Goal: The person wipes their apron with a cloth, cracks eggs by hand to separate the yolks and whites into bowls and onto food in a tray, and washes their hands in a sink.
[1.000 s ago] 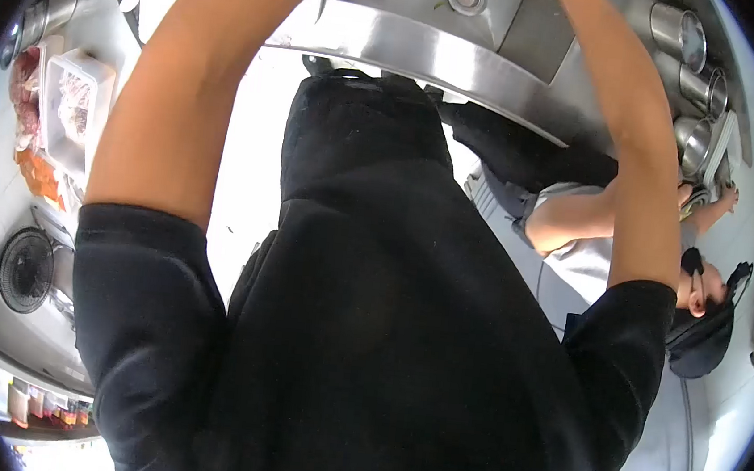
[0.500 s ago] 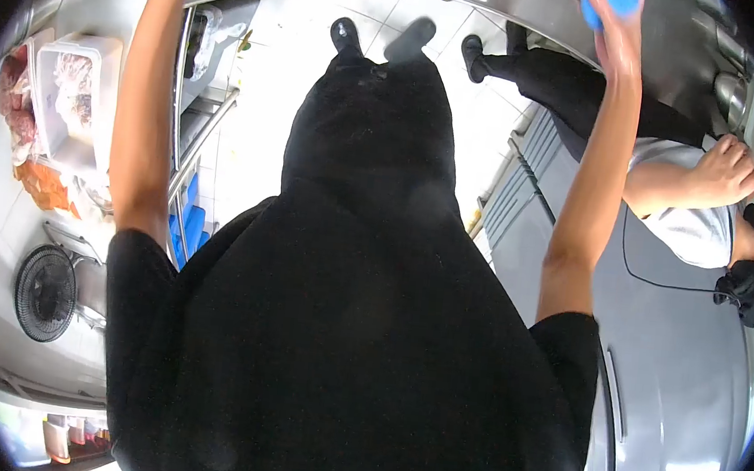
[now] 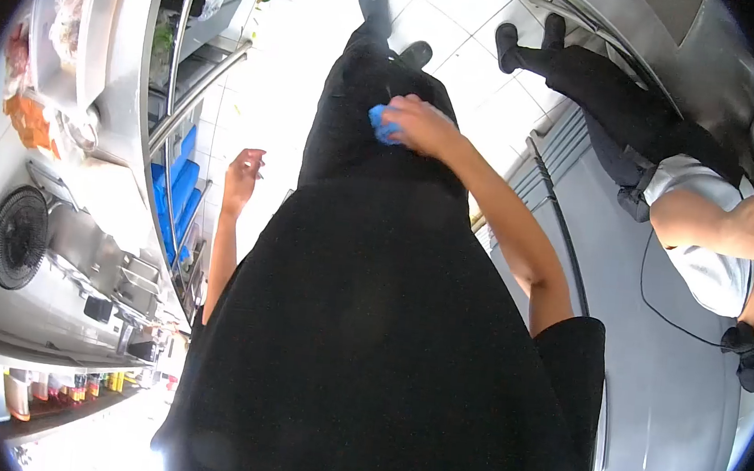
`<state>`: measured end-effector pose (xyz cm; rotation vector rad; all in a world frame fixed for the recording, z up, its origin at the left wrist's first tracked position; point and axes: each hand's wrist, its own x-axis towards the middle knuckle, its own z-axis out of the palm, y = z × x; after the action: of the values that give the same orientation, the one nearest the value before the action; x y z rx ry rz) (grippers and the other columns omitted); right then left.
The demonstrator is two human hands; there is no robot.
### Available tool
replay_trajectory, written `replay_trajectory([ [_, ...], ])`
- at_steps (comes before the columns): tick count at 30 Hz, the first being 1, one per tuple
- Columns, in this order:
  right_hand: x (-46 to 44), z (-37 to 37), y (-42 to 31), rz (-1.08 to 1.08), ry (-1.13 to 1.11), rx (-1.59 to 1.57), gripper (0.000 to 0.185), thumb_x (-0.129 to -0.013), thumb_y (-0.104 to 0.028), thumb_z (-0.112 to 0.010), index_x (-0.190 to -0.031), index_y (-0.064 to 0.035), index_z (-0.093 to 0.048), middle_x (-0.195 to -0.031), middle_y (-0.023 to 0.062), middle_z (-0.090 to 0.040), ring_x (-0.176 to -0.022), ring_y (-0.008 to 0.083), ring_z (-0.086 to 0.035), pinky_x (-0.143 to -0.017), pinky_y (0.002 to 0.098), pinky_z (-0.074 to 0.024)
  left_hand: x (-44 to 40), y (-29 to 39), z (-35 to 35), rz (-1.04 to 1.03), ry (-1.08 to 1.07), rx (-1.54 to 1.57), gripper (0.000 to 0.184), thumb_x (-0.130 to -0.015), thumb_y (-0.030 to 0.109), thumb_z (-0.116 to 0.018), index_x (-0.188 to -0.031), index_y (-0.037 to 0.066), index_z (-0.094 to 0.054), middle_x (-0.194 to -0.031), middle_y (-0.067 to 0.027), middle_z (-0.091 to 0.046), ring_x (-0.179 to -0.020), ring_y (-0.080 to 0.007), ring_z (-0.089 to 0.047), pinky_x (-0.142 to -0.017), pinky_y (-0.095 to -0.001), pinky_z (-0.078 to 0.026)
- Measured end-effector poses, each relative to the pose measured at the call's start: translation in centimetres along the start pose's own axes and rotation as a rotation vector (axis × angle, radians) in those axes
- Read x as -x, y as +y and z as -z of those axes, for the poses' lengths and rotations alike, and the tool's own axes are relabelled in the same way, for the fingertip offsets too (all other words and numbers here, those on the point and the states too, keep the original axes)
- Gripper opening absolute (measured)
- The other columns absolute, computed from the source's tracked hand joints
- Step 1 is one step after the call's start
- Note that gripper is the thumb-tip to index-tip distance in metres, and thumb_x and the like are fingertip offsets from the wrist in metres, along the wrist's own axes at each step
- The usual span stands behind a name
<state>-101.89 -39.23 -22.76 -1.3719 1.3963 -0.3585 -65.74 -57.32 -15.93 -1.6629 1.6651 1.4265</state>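
My right hand is closed around a crumpled blue cloth, in front of my dark trousers at thigh height. Part of the cloth sticks out past the fingertips; the fingers cover the rest. My left hand hangs out at my left side, away from my body. Its fingers are loosely bent with gaps between them, and nothing shows in it. The nearest thing to it is the metal rack on the left.
A steel rack with blue items stands left. Above it are a white tub and a black fan. At right, a co-worker in a white shirt stands by steel counters. Grey cabinets line the right side. Scraps lie on the tiled floor.
Both my hands have come down from the steel counter edge toward my body, the right one with the blue cloth. My feet have stepped and the view has turned away from the counter.
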Motion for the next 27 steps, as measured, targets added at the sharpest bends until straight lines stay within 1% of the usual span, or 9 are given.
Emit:
replay_trajectory([
  [4,2.9,2.4,2.9,-0.233,0.090,-0.372,0.026,-0.084,-0.024,-0.071,-0.105,-0.0102,-0.067,-0.108,0.0148,-0.065,-0.100,0.0325,-0.064,-0.090,0.0403,-0.0497,4.4,-1.8,-4.6,0.147,-0.112,0.096,0.026,-0.100,0.025,-0.052,-0.112,0.006,-0.065,-0.090,-0.0055,-0.065,-0.070,-0.0117,-0.054,-0.065,-0.0267,-0.046],
  [7,5.6,0.6,-1.7,0.035,-0.147,-0.438,0.027,-0.082,-0.024,-0.073,-0.105,-0.0106,-0.066,-0.109,0.0138,-0.064,-0.105,0.0311,-0.062,-0.091,0.0416,-0.0501,7.1,-0.3,-6.9,0.199,-0.321,0.281,0.050,-0.101,0.049,-0.045,-0.124,0.007,-0.061,-0.110,-0.0087,-0.064,-0.090,-0.0187,-0.059,-0.078,-0.0338,-0.048],
  [12,4.1,-5.5,-0.1,-0.010,0.002,0.132,0.024,-0.080,-0.022,-0.074,-0.099,-0.0112,-0.065,-0.100,0.0097,-0.059,-0.101,0.0308,-0.060,-0.088,0.0434,-0.0519,8.8,5.1,-8.0,0.196,-0.384,0.257,0.067,-0.098,0.059,-0.041,-0.142,0.009,-0.045,-0.137,-0.0158,-0.052,-0.122,-0.0290,-0.052,-0.096,-0.0404,-0.045],
  [15,2.4,-2.4,-2.3,-0.253,0.128,-0.352,0.026,-0.084,-0.024,-0.072,-0.103,-0.0066,-0.068,-0.105,0.0124,-0.063,-0.102,0.0277,-0.062,-0.088,0.0374,-0.0503,9.1,3.1,-8.8,0.251,-0.407,0.296,0.078,-0.095,0.063,-0.043,-0.149,0.008,-0.036,-0.146,-0.0184,-0.044,-0.132,-0.0310,-0.045,-0.102,-0.0426,-0.042],
  [17,1.2,-2.6,-6.0,0.118,0.150,-0.545,0.029,-0.085,-0.028,-0.073,-0.102,-0.0043,-0.068,-0.106,0.0133,-0.063,-0.101,0.0275,-0.062,-0.090,0.0375,-0.0486,8.3,1.5,-9.5,0.246,-0.411,0.257,0.087,-0.091,0.067,-0.046,-0.151,0.006,-0.031,-0.149,-0.0200,-0.040,-0.135,-0.0315,-0.042,-0.104,-0.0431,-0.040],
  [19,0.5,-7.3,-7.9,0.324,0.003,-0.192,0.028,-0.085,-0.031,-0.071,-0.100,-0.0071,-0.069,-0.108,0.0114,-0.062,-0.101,0.0283,-0.059,-0.092,0.0398,-0.0455,8.4,-1.0,-11.3,0.207,-0.450,0.161,0.095,-0.087,0.072,-0.048,-0.152,0.005,-0.028,-0.151,-0.0218,-0.036,-0.137,-0.0322,-0.039,-0.106,-0.0430,-0.039],
  [23,-4.1,-8.7,0.0,0.019,0.156,0.200,0.033,-0.091,-0.039,-0.062,-0.112,-0.0150,-0.067,-0.118,0.0104,-0.057,-0.107,0.0327,-0.053,-0.091,0.0453,-0.0445,9.1,-0.3,-11.8,0.297,-0.447,0.311,0.099,-0.085,0.070,-0.054,-0.151,0.001,-0.026,-0.150,-0.0227,-0.037,-0.137,-0.0338,-0.038,-0.110,-0.0423,-0.033],
  [25,-6.8,-7.4,2.2,-0.141,0.013,0.299,0.032,-0.091,-0.038,-0.061,-0.111,-0.0142,-0.067,-0.118,0.0118,-0.058,-0.114,0.0326,-0.051,-0.093,0.0456,-0.0439,9.7,-0.1,-12.5,0.258,-0.416,0.373,0.098,-0.086,0.068,-0.056,-0.150,-0.002,-0.028,-0.148,-0.0217,-0.040,-0.136,-0.0319,-0.040,-0.111,-0.0395,-0.032],
  [27,-6.7,-6.0,-1.4,-0.082,-0.045,0.121,0.028,-0.091,-0.035,-0.061,-0.107,-0.0124,-0.068,-0.122,0.0121,-0.058,-0.117,0.0332,-0.051,-0.092,0.0463,-0.0444,10.7,1.8,-11.9,0.252,-0.432,0.435,0.099,-0.086,0.068,-0.056,-0.149,-0.004,-0.029,-0.147,-0.0217,-0.041,-0.136,-0.0306,-0.040,-0.111,-0.0379,-0.032],
])
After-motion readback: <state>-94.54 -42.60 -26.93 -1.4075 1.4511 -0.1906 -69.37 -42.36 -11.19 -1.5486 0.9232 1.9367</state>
